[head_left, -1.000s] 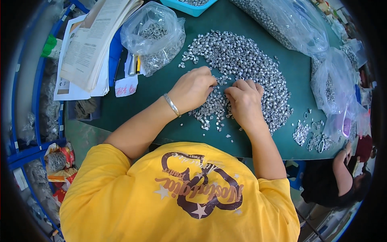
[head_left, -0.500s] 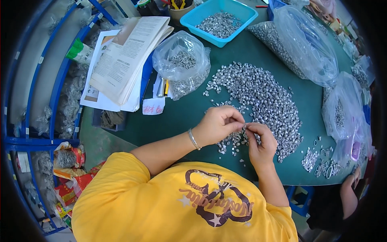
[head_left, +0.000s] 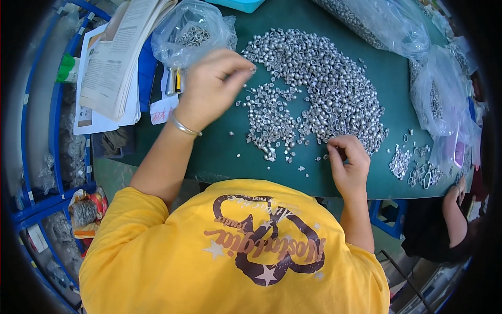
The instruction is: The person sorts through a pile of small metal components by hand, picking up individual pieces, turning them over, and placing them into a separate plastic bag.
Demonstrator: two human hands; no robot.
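Note:
My left hand (head_left: 217, 83) is raised beside the clear plastic bag (head_left: 194, 34). Its thumb and forefinger pinch a small silver metal piece (head_left: 253, 70), blurred a little by motion. A silver bangle (head_left: 185, 127) circles that wrist. My right hand (head_left: 349, 161) rests at the near right edge of a large heap of small domed silver metal pieces (head_left: 340, 89). Its fingers are curled toward the thumb, and anything between them is too small to make out. Left of that heap spreads a looser group of similar pieces (head_left: 269, 118).
An open book (head_left: 123, 63) on papers and a handwritten slip (head_left: 163, 109) lie at left. Large filled plastic bags (head_left: 387, 26) stand at far right. Small piles of metal parts (head_left: 400, 161) sit near another person's arm (head_left: 454, 214). Blue shelving (head_left: 55, 120) lines the left side.
My hands were together over the pieces and are now apart. The left hand has moved left and away, toward the plastic bag, with a small piece. The whole view has shifted nearer.

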